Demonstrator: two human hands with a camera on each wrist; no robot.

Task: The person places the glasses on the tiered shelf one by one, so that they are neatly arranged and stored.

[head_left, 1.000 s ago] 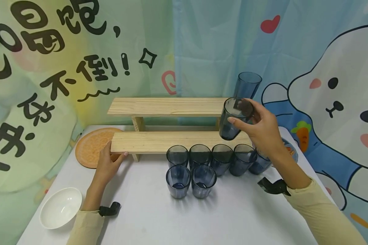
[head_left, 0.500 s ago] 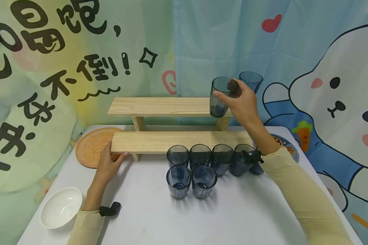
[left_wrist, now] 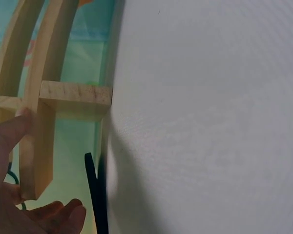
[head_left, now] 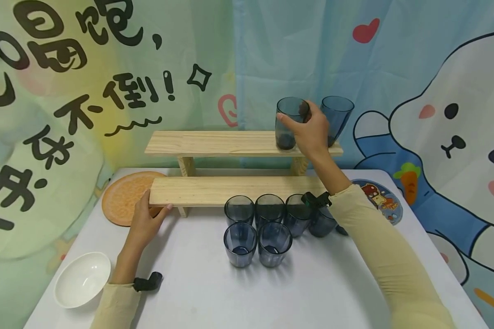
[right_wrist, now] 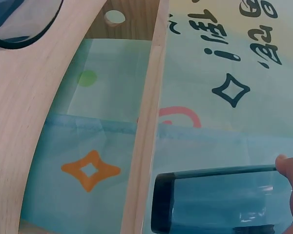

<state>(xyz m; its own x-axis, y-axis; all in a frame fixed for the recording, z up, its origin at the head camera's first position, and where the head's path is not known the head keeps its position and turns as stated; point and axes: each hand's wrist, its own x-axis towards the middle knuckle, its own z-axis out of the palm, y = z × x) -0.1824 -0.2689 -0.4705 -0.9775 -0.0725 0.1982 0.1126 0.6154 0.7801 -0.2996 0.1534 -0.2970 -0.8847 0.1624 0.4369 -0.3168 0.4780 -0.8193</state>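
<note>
My right hand (head_left: 313, 130) holds a blue-tinted drinking glass (head_left: 286, 130) between thumb and fingers. The glass stands upright at the upper board of a two-tier wooden shelf (head_left: 214, 142), and its base appears to touch the wood. Just to its right, a second blue glass (head_left: 336, 114) is on the same board. My left hand (head_left: 143, 224) grips the left end of the lower board (head_left: 230, 191); in the left wrist view the thumb lies against the board (left_wrist: 36, 161). The right wrist view shows the held glass (right_wrist: 219, 200) sideways, with only fingertips visible.
Several blue glasses (head_left: 240, 244) stand in two rows on the white table (head_left: 230, 297), before the lower board. My right sleeve partly covers the rightmost ones. A white bowl (head_left: 82, 279) and an orange round mat (head_left: 125, 198) lie left; a patterned blue plate (head_left: 380, 201) lies right.
My right hand has carried the glass up and leftward from above the lower board to the upper board, left of the other glass. The left hand has stayed at the shelf end.
</note>
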